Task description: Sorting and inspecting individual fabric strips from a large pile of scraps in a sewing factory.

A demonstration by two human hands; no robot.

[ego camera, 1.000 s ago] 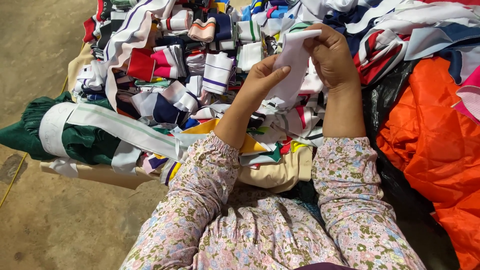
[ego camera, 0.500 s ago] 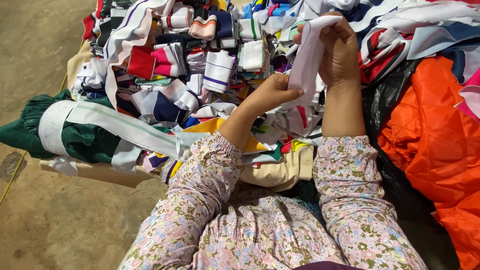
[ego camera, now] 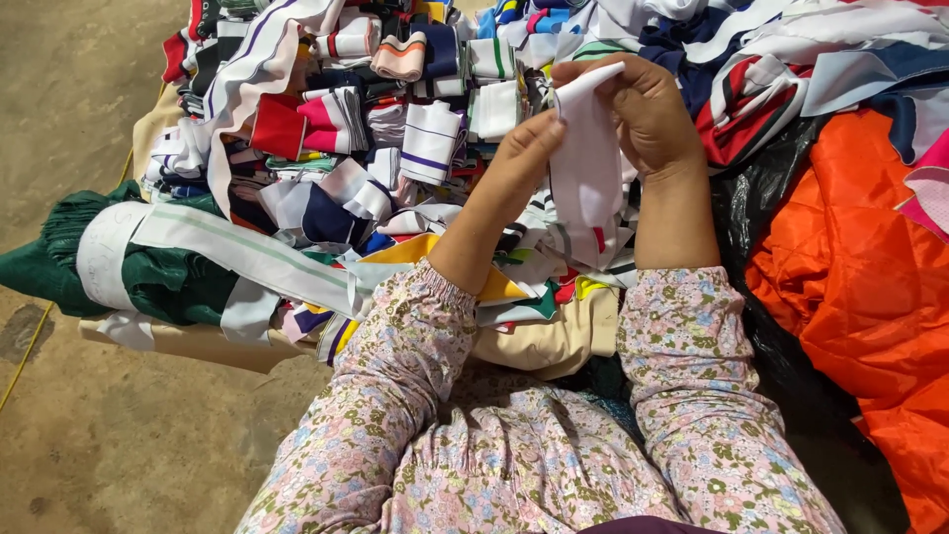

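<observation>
Since half a second before, both hands had dropped lower and drawn closer together, and the long white knit fabric strip (ego camera: 585, 158) had folded down between them rather than stretching upward. Left hand (ego camera: 519, 158) was closed, thumb and fingers pinching the strip's left edge near its top. Right hand (ego camera: 647, 114) was curled shut over the strip's upper right corner, fingers wrapped around the fold. Strip hung upright between the two hands, its lower end trailing down toward the wrists, a small red mark near the bottom.

Beyond the fingertips lay a heaped pile of folded striped knit collar pieces (ego camera: 415, 129) in white, red, navy and pink. Left of the left forearm, a dark green cloth bundle (ego camera: 69, 247) sat wrapped by a wide white band (ego camera: 237, 257) running toward the left elbow. Right of the right forearm spread a crumpled orange quilted fabric (ego camera: 860, 287), with black plastic sheeting (ego camera: 761, 218) between it and the arm. Under the forearms, a beige cloth (ego camera: 544, 341) lay folded. Both arms wore pink floral sleeves (ego camera: 395, 396). Bare concrete floor (ego camera: 79, 79) was far left of the hands.
</observation>
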